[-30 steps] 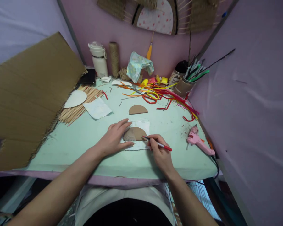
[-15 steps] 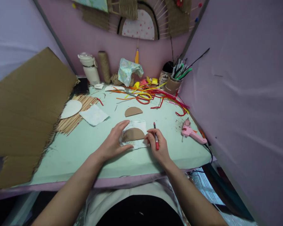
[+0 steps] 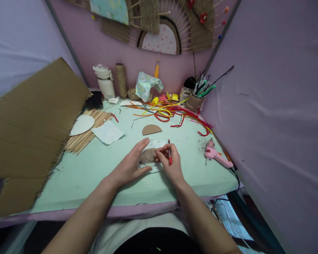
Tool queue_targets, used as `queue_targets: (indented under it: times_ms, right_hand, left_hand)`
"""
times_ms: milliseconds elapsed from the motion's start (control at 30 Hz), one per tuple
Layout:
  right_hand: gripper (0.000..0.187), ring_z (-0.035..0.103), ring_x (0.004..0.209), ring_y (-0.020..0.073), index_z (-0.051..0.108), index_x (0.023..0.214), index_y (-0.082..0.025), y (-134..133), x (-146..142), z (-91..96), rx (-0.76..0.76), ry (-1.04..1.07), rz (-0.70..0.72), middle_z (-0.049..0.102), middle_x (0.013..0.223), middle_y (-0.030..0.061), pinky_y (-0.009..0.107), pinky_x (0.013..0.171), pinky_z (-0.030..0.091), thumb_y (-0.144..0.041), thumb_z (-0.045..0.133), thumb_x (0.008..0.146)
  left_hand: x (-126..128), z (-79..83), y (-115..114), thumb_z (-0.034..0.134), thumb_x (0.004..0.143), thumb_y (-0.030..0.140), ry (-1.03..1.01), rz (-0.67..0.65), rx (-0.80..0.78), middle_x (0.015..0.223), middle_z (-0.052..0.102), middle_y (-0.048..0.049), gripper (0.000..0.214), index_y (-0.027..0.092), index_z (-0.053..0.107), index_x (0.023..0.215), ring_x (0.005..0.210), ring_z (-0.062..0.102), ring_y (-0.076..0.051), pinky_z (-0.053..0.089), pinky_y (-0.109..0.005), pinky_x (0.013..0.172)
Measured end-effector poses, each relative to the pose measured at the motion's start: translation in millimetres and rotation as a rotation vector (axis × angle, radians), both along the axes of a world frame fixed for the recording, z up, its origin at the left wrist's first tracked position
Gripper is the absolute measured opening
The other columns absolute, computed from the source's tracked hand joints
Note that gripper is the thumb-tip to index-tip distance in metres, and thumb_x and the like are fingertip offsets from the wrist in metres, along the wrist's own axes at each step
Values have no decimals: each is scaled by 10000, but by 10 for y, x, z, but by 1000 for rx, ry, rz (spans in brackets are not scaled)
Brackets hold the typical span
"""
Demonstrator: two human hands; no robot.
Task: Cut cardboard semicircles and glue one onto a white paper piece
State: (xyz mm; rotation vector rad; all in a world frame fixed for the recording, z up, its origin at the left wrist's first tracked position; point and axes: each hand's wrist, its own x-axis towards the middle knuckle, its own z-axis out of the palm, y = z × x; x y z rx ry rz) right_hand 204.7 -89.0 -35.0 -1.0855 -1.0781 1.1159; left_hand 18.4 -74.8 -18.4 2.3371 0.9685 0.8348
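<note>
A half-round piece of brown cardboard (image 3: 148,156) lies on a pale patterned cloth piece (image 3: 157,144) on the table. My left hand (image 3: 134,160) rests at their left side, thumb and fingers spread apart around the cardboard's left end. A red pen (image 3: 170,156) is tucked between the fingers of my right hand (image 3: 171,165), its dark tip pointing away from me. The thumb and index finger of that hand are close together over the right part of the cardboard, hiding it. Just beyond lies a second cardboard half-circle (image 3: 152,129).
A pink glue gun (image 3: 217,157) lies at the right. Red-handled scissors (image 3: 162,117) sit among colourful pipe cleaners (image 3: 187,110) at the back. On the left are wooden sticks (image 3: 79,143), a cloth square (image 3: 108,132) and a large cardboard sheet (image 3: 37,130).
My right hand has moved left with the red pen, its fingertips now over the right part of the cardboard. My left hand stays beside the cardboard. The view has tilted up slightly.
</note>
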Motion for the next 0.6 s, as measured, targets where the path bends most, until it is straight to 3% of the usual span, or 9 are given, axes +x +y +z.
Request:
queue_targets:
  times_ms: [300,600]
  right_hand:
    - [158,648,992,193,481,974,-220,-71,42,-3,115,-193,-129,661,1113,100,360,853,549,-325,582,911]
    - [65,663,902,196,563,977,-219,-201,172,-22,176,-514,-61,696,1007,73,357,842,520,-246,551,919]
  left_hand:
    - [-40,42,-68,741,778,365,50,1,-118,1557,356,-154,959,268,156,1532,1411,387,-308,377,-508,1137]
    - [-119,28,-174,778,724,416,201,35,-135,1514,409,-153,1021,291,159,1527,1410,346,-361,237,-621,1147]
